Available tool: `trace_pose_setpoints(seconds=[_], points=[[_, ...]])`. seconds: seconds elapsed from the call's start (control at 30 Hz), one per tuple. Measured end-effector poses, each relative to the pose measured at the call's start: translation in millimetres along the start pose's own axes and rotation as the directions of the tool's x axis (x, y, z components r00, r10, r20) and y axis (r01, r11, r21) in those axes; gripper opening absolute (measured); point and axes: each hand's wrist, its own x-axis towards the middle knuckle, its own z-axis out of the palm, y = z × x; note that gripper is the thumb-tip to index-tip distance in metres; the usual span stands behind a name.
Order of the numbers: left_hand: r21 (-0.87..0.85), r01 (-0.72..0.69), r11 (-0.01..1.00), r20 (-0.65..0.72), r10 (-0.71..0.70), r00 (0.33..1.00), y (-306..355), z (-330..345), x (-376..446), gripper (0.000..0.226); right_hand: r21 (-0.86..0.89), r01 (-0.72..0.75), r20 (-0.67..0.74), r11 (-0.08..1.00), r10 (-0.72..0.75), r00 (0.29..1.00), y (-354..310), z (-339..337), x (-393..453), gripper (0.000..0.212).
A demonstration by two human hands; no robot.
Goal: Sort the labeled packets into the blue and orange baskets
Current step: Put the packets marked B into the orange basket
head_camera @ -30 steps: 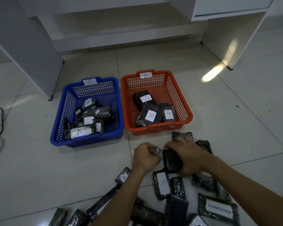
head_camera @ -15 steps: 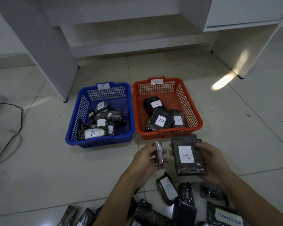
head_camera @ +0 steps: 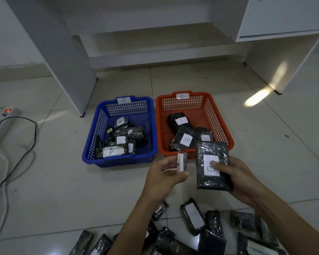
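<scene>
My right hand (head_camera: 244,178) grips a flat, rectangular black packet (head_camera: 212,165), wrapped in glossy, crinkled film; my thumb presses on its white paper label, handwritten "B". It hovers at the near right corner of the orange basket (head_camera: 222,122). My left hand (head_camera: 163,176) pinches a small narrow packet (head_camera: 182,161) edge-on between thumb and fingers, a white label on its side; I cannot read the letter. It sits at nine o'clock from the big packet, just beside it.

The orange basket, stiff plastic mesh with a "B" tag on its far rim, holds three black packets labelled "B". Touching it at nine o'clock, the blue basket (head_camera: 92,142), same mesh, tagged "A", holds a jumble of shiny black packets, some rolled, several marked "A".

At six o'clock, loose packets (head_camera: 192,216) lie scattered on the pale glossy floor tiles (head_camera: 44,199). At nine o'clock sits a white power strip (head_camera: 0,122) with a red light.
</scene>
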Motion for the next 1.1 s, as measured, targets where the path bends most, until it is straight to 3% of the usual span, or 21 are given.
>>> trace_pose_setpoints(seconds=[0.23,0.53,0.63,0.77,0.87,0.97,1.1], points=[[0.147,-0.176,0.973,0.0,0.178,0.984,10,-3,4,0.053,0.022,-0.026,0.037,0.999,0.026,0.999,-5,13,5,0.039],[0.446,-0.228,0.865,0.06,0.225,0.972,35,-53,16,0.036,-0.032,-0.023,0.066,0.999,0.025,0.997,-2,17,17,0.052],[0.606,-0.221,0.765,0.063,0.23,0.971,56,-78,29,0.032,-0.033,-0.006,0.079,0.999,0.009,0.997,-3,24,25,0.053],[0.83,-0.091,0.55,-0.003,0.167,0.986,74,-100,61,0.035,-0.044,0.001,0.064,0.999,0.002,0.998,-9,35,43,0.049],[0.888,-0.013,0.46,-0.031,0.088,0.996,78,-101,92,0.036,-0.028,0.01,0.04,1.0,-0.009,0.999,-15,42,57,0.044],[0.959,0.024,0.282,-0.036,0.039,0.999,74,-95,121,0.043,-0.017,0.016,0.005,1.0,-0.016,1.0,-21,42,73,0.04],[0.987,0.101,0.127,-0.087,-0.107,0.99,65,-88,150,0.04,-0.021,0.009,-0.015,1.0,-0.01,1.0,-23,33,93,0.044]])
